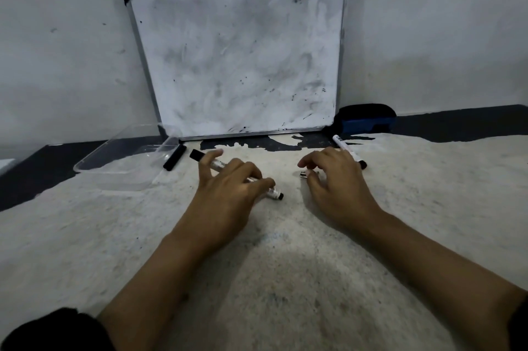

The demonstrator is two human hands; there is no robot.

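Note:
A smudged whiteboard (240, 56) leans against the wall at the back of the table. My left hand (228, 193) hovers over a white marker (214, 163) with a black cap that lies flat on the table, fingers spread and loosely bent over its barrel. My right hand (331, 182) is beside it, fingers spread, over a small dark object (303, 174) that I cannot identify. A second white marker (344, 146) lies partly under my right hand's fingers. A black marker (175, 157) rests next to the tray.
A clear plastic tray (94, 160) sits at the left, near the whiteboard's lower corner. A blue and black eraser (365, 119) lies at the whiteboard's right corner. The table is pale and worn, with dark edges at the left and back.

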